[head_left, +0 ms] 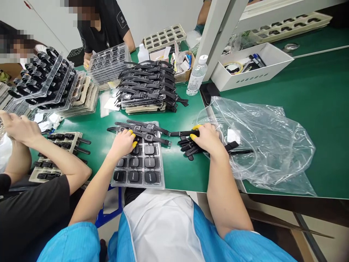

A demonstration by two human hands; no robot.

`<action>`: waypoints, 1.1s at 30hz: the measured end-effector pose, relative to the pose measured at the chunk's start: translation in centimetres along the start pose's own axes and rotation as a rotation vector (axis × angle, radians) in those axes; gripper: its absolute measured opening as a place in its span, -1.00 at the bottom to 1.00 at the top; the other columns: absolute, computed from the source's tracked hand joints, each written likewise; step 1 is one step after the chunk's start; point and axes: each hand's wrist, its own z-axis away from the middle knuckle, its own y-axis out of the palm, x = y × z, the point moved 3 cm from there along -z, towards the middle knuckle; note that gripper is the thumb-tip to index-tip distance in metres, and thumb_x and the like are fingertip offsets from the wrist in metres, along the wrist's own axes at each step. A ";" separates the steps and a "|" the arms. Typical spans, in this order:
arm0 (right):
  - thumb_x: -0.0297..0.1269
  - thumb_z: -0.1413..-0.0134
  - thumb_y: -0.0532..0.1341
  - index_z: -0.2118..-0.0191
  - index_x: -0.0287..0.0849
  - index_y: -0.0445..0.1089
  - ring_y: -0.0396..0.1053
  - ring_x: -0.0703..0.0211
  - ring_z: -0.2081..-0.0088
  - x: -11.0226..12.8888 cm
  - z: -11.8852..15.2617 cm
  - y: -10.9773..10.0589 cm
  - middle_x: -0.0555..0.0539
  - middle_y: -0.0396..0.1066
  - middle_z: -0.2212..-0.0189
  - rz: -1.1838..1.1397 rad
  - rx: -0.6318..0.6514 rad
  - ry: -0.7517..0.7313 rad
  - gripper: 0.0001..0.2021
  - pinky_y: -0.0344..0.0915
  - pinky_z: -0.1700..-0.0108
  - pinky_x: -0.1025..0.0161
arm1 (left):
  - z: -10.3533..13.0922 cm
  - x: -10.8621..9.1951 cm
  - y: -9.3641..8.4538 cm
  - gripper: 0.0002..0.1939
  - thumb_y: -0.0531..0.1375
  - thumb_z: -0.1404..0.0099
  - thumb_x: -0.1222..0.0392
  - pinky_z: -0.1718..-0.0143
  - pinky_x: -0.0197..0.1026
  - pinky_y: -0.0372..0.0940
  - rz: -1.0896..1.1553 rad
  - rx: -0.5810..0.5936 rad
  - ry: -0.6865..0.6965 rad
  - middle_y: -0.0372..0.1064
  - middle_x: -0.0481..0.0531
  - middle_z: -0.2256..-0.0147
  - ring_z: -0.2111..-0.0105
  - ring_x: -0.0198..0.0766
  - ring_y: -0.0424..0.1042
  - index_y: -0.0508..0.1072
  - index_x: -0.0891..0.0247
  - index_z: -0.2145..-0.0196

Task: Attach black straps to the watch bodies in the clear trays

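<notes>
A clear plastic tray (163,169) lies before me, with square black watch bodies in its lower compartments. Several strapped watches (149,137) lie across its upper rows. My left hand (124,143), with yellow finger covers, is closed at the left part of these watches; what its fingertips grip is too small to make out. My right hand (207,138), also with yellow covers, is closed on a black strap (184,134) that points left toward the tray. Beneath and beside it is a pile of loose black straps (189,147) on the green table (177,174).
A clear plastic bag (278,145) spreads at the right. Behind stand a tall stack of strapped watches (148,85), a water bottle (196,76) and a white box (253,78). A co-worker's arm (62,156) and another watch tray (75,145) are at the left.
</notes>
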 end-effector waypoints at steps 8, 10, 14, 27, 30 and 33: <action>-0.16 -0.17 0.31 0.17 -0.09 0.46 0.37 -0.18 -0.09 1.9 0.3 -2.2 -0.20 0.39 0.02 -0.560 -0.228 -0.257 -0.83 0.31 -0.19 -0.14 | -0.1 0.3 1.9 -0.82 0.21 -0.46 0.13 0.00 0.07 0.37 0.145 -0.177 0.007 0.47 0.28 0.14 0.08 0.11 0.42 0.54 0.30 0.17; -0.07 -0.22 0.33 0.12 -0.06 0.45 0.43 -0.08 -0.05 3.3 0.8 -2.7 -0.16 0.46 0.01 -0.845 -0.249 -0.299 -0.77 0.36 -0.16 -0.06 | -0.1 0.6 1.7 -0.86 0.23 -0.45 0.16 0.01 0.07 0.38 0.199 -0.174 0.001 0.47 0.26 0.18 0.10 0.09 0.42 0.53 0.28 0.20; 0.12 -0.24 0.35 0.14 -0.04 0.40 0.48 0.08 0.29 7.3 2.3 -2.2 0.00 0.49 0.34 -1.400 -0.042 -0.271 -0.66 0.46 0.15 0.09 | 0.5 1.5 0.0 -0.91 0.20 -0.46 0.19 0.05 0.05 0.40 0.413 -0.215 -0.049 0.49 0.19 0.21 0.11 0.06 0.45 0.48 0.24 0.17; 0.07 -0.24 0.35 0.21 -0.10 0.29 0.21 0.27 0.60 14.3 6.5 3.4 0.14 0.33 0.58 -1.689 0.697 -0.185 -0.63 0.13 0.56 0.29 | -3.1 -6.9 1.6 -0.60 0.09 -0.45 0.37 -0.19 0.03 0.41 1.185 -0.449 0.187 0.46 0.22 -0.12 -0.15 -0.07 0.48 0.35 0.21 -0.20; 0.07 -0.24 0.35 0.23 -0.12 0.31 0.18 0.27 0.61 14.1 6.5 3.4 0.14 0.32 0.63 -1.638 0.703 -0.230 -0.64 0.11 0.52 0.27 | -2.7 -6.8 1.6 -0.42 0.04 -0.32 0.51 -0.28 0.06 0.36 1.071 -0.524 0.295 0.46 0.18 -0.16 -0.22 -0.08 0.42 0.41 0.19 -0.23; 0.06 -0.26 0.33 0.27 -0.12 0.31 0.15 0.27 0.63 14.2 6.6 3.3 0.15 0.30 0.67 -1.628 0.690 -0.242 -0.65 0.08 0.53 0.27 | -2.4 -6.7 1.5 -0.36 0.02 -0.30 0.53 -0.27 0.04 0.38 1.036 -0.553 0.319 0.48 0.16 -0.17 -0.22 -0.11 0.44 0.42 0.18 -0.26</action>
